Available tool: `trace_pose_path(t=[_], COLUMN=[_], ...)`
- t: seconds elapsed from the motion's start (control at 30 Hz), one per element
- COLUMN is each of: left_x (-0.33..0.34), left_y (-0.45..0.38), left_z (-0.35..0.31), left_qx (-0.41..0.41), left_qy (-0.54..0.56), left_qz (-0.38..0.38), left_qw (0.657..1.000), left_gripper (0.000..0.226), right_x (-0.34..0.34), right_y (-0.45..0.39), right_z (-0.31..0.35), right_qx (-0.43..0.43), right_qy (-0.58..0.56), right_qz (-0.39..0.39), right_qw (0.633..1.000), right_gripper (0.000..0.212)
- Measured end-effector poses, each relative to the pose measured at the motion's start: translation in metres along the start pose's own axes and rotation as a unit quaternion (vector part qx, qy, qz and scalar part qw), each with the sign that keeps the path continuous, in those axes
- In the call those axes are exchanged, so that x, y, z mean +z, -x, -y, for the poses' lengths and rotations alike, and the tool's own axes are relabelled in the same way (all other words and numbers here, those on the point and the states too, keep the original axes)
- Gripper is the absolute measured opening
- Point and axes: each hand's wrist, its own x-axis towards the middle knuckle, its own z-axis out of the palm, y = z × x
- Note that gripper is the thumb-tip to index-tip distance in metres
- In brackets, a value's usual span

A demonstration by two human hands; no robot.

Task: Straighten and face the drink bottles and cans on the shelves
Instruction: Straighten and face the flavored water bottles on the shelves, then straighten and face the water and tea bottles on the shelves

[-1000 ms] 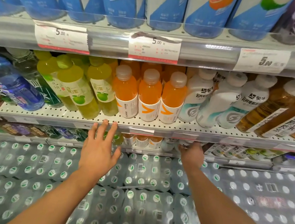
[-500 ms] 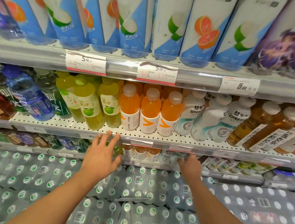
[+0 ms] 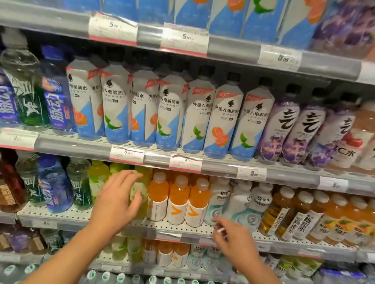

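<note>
Both forearms reach up from the bottom of the view toward the shelf (image 3: 102,222) that carries the small bottles. The left hand (image 3: 114,201) is raised in front of the yellow-green bottles (image 3: 98,178), back of the hand toward the camera, fingers spread and slightly bent. Its fingertips and thumb lie around one pale green bottle (image 3: 137,191); whether they actually grip it cannot be told, as this part is blurred.

The right hand (image 3: 233,240) is lower, at the front edge of the same shelf, below the white bottles (image 3: 240,204). Its fingers are loosely curled and point left. Something small and white shows at the fingertips, too blurred to identify, so its grip cannot be told.

Between the two hands stand three orange bottles (image 3: 178,199), upright, side by side, at the shelf front. Right of the white bottles stand amber tea bottles (image 3: 290,214). The shelf above holds tall blue-and-white bottles (image 3: 196,117) in a row.
</note>
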Motion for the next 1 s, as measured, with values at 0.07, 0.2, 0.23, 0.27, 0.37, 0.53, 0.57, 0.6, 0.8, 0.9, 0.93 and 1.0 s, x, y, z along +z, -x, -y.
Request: trace_pose_path(t=[0.07,0.2,0.23,0.27,0.37,0.53,0.57,0.6,0.8,0.9,0.93,1.0], left_x=[-0.024,-0.067,-0.078,-0.088,-0.117,-0.15,-0.154,-0.157,-0.16,-0.157,-0.155,-0.153], left_y=[-0.021,-0.062,-0.071,-0.079,-0.105,-0.137,-0.142,-0.147,-0.168,-0.174,-0.175,-0.176], left_z=[-0.014,-0.038,-0.044,-0.049,-0.063,-0.069,-0.068,-0.067,-0.054,-0.048,-0.046,-0.043], left_qx=[0.034,0.111,0.127,0.137,0.161,0.173,0.17,0.168,0.124,0.108,0.108,0.109], left_qy=[0.008,0.001,-0.003,-0.008,-0.027,-0.057,-0.059,-0.063,-0.149,-0.182,-0.187,-0.191], left_qz=[-0.045,-0.106,-0.117,-0.128,-0.163,-0.191,-0.194,-0.195,-0.172,-0.161,-0.161,-0.162], left_qw=[0.998,0.988,0.985,0.982,0.973,0.965,0.964,0.964,0.966,0.964,0.963,0.962], left_gripper=[0.046,0.044,0.045,0.046,0.05,0.053,0.054,0.055,0.076,0.083,0.084,0.086], right_x=[-0.042,-0.116,-0.132,-0.147,-0.185,-0.216,-0.218,-0.219,-0.22,-0.222,-0.221,-0.218], right_y=[-0.014,-0.046,-0.055,-0.064,-0.087,-0.117,-0.123,-0.128,-0.143,-0.142,-0.14,-0.138], right_z=[0.029,0.081,0.092,0.102,0.126,0.147,0.15,0.153,0.159,0.158,0.157,0.154], right_qx=[-0.052,-0.134,-0.152,-0.165,-0.169,-0.137,-0.114,-0.092,-0.054,-0.062,-0.064,-0.066], right_qy=[0.01,0.026,0.029,0.032,0.056,0.11,0.126,0.143,0.161,0.128,0.131,0.123], right_qz=[-0.068,-0.202,-0.235,-0.261,-0.297,-0.329,-0.318,-0.303,-0.26,-0.278,-0.278,-0.273], right_qw=[0.996,0.97,0.96,0.951,0.938,0.928,0.933,0.938,0.951,0.95,0.949,0.952], right_gripper=[0.027,0.032,0.032,0.032,0.034,0.053,0.059,0.062,0.061,0.052,0.049,0.051])
